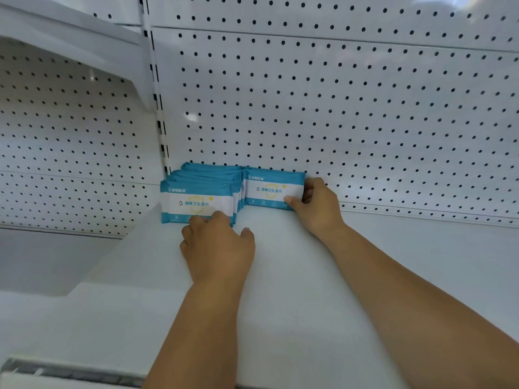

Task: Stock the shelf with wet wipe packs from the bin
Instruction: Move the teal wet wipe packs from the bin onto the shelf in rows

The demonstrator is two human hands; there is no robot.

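Observation:
A row of several blue and white wet wipe packs (196, 202) stands upright at the back left of the white shelf (280, 276). My left hand (217, 245) rests against the lower front of the frontmost pack in that row. Right of the row, one wet wipe pack (271, 189) stands upright against the pegboard. My right hand (318, 204) pinches its right end, thumb on the front face. The bin is out of view.
A white pegboard back wall (337, 108) rises behind the packs. A slotted upright (160, 113) marks the left end of this bay, with another pegboard bay (64, 150) beyond it. A price rail (70, 373) runs along the shelf's front edge.

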